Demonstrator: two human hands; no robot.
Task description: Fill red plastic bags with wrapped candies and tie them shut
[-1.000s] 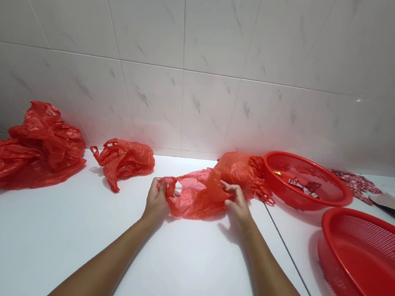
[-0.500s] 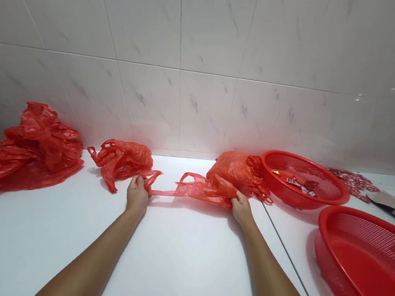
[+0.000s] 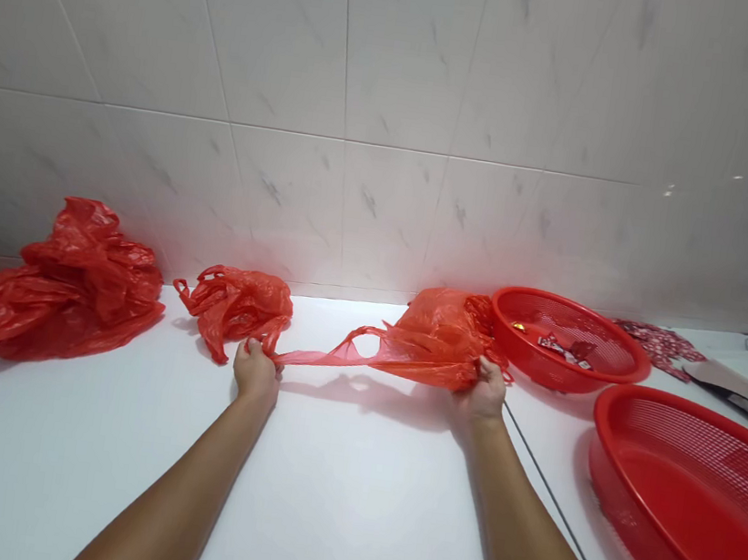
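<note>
Above a white counter (image 3: 345,497), two bare hands stretch a red plastic bag (image 3: 405,358) sideways.
The left hand (image 3: 256,371), fingers closed, grips the bag's narrow drawn-out end; the right hand (image 3: 484,390), fingers curled, pinches its gathered end. The bag spans between them, in front of a stuffed red bag (image 3: 443,309) near a red basket (image 3: 569,342).

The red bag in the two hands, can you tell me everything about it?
The red bag looks like thin, shiny, see-through plastic, creased all over. Its left end is pulled into a narrow strip held by the left hand; the right hand grips its bunched right end. An open loop, perhaps a handle, shows between. It casts a shadow on the white table. I can't tell if it touches the bundle behind.
</note>
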